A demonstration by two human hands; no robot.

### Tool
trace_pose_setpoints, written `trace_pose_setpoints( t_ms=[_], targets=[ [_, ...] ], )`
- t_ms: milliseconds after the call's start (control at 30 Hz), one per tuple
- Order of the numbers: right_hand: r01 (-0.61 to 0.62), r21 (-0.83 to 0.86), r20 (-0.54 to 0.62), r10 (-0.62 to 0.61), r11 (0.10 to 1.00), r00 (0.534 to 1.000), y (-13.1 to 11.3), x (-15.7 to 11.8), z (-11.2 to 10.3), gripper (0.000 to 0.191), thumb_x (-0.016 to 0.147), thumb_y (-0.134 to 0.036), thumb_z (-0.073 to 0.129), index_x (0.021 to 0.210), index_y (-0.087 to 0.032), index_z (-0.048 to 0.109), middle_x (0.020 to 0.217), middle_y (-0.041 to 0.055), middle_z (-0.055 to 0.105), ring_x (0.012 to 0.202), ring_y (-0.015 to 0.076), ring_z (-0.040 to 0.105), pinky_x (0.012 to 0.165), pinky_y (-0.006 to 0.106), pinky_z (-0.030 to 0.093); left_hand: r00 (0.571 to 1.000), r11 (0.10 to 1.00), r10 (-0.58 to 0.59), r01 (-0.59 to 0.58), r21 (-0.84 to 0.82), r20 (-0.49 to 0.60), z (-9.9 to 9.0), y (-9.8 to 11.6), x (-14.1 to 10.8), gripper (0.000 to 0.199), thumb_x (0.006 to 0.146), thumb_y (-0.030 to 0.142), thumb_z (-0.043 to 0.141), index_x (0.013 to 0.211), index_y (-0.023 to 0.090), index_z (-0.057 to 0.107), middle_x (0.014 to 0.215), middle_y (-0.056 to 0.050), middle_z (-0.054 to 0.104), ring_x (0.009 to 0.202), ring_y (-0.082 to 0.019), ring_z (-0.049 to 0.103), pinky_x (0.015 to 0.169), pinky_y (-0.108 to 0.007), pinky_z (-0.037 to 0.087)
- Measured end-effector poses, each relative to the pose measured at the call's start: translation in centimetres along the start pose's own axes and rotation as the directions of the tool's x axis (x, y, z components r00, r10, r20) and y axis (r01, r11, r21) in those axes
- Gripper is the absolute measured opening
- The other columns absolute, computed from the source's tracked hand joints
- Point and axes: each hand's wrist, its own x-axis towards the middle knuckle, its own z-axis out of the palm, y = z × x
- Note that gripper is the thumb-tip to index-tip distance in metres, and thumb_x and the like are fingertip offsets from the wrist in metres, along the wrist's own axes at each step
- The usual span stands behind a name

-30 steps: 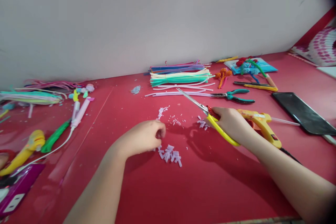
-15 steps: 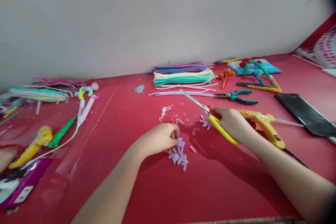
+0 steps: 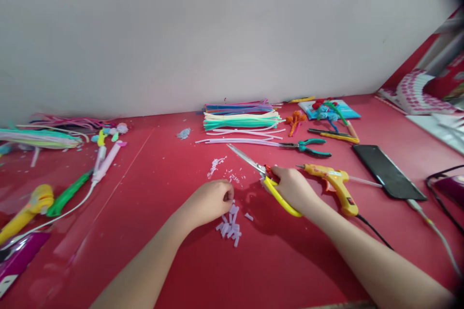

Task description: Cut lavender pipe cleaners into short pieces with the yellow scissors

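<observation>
My left hand (image 3: 213,198) is closed with its fingers curled, just above a small heap of cut lilac pieces (image 3: 229,229). Whatever its fingertips may hold is hidden. A single lilac piece (image 3: 249,217) lies right of the heap. My right hand (image 3: 293,187) grips yellow-handled scissors (image 3: 250,161), their blades pointing up and left over the table. Tiny lilac scraps (image 3: 216,166) are scattered beyond my left hand. Farther back, long lilac pipe cleaners (image 3: 239,141) lie beside pliers with teal handles (image 3: 308,147).
A yellow glue gun (image 3: 335,181) and a phone (image 3: 387,172) lie at right. Bundled pipe cleaners (image 3: 242,120) lie near the white partition (image 3: 217,48). At left are a pink-and-white corded tool (image 3: 108,161), a green stick (image 3: 70,194) and another yellow glue gun (image 3: 31,207).
The view has tilted up and turned right. My right hand has moved slightly left with the scissors, uncovering the glue gun's nozzle. My left hand stays by the heap, its fingers more curled.
</observation>
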Motion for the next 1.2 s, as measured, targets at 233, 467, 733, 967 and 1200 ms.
trace_pose_setpoints(
  t_ms=[233, 467, 733, 967, 1200],
  targets=[
    [0.054, 0.084, 0.027, -0.056, 0.995, 0.998, -0.5, -0.1, -0.4, 0.010, 0.068, -0.024, 0.046, 0.067, -0.017, 0.053, 0.058, 0.0020, 0.055, 0.049, 0.0077, 0.039, 0.047, 0.020, 0.019, 0.999, 0.913, -0.030, 0.040, -0.405, 0.031, -0.2, 0.0, 0.3, 0.011, 0.066, 0.022, 0.049, 0.075, 0.018, 0.053, 0.065, 0.001, 0.054, 0.057, -0.012, 0.050, 0.052, -0.021, 0.035],
    [0.078, 0.256, 0.098, -0.106, 0.964, 0.990, -2.3, 0.1, -1.3, 0.016, 0.068, -0.030, 0.045, 0.062, -0.016, 0.051, 0.051, -0.0027, 0.047, 0.045, 0.0053, 0.032, 0.043, 0.018, 0.019, 1.000, 0.723, -0.007, 0.010, -0.690, 0.007, -0.2, 1.5, 0.9, 0.017, 0.067, 0.022, 0.053, 0.082, 0.019, 0.044, 0.065, 0.003, 0.053, 0.045, -0.008, 0.047, 0.044, -0.019, 0.035],
    [0.062, 0.428, 0.060, -0.096, 0.902, 0.994, -4.4, 0.7, -0.9, 0.018, 0.062, -0.034, 0.049, 0.062, -0.016, 0.048, 0.052, -0.0050, 0.041, 0.048, 0.0052, 0.033, 0.042, 0.017, 0.022, 0.996, 0.652, -0.021, -0.055, -0.757, -0.091, -0.9, 2.4, 1.5, 0.019, 0.064, 0.018, 0.056, 0.078, 0.018, 0.044, 0.063, 0.003, 0.054, 0.053, -0.010, 0.052, 0.053, -0.021, 0.040],
    [0.038, 0.524, 0.024, -0.059, 0.851, 0.998, -4.7, 1.0, -0.3, 0.014, 0.065, -0.028, 0.043, 0.066, -0.015, 0.048, 0.053, -0.0047, 0.043, 0.048, 0.0057, 0.035, 0.041, 0.016, 0.025, 0.977, 0.671, -0.049, -0.121, -0.732, -0.207, -0.3, 2.5, 1.8, 0.015, 0.065, 0.021, 0.054, 0.076, 0.018, 0.044, 0.063, 0.003, 0.052, 0.055, -0.010, 0.051, 0.055, -0.022, 0.040],
    [0.038, 0.508, -0.019, -0.033, 0.860, 0.999, -4.2, 0.3, 0.4, 0.010, 0.063, -0.026, 0.045, 0.060, -0.016, 0.043, 0.051, -0.0058, 0.036, 0.048, 0.0055, 0.031, 0.043, 0.016, 0.023, 0.964, 0.851, -0.101, -0.043, -0.523, -0.244, 2.0, 2.3, 1.2, 0.015, 0.072, 0.030, 0.047, 0.075, 0.018, 0.054, 0.067, 0.000, 0.057, 0.059, -0.013, 0.051, 0.055, -0.022, 0.038]
  ],
)
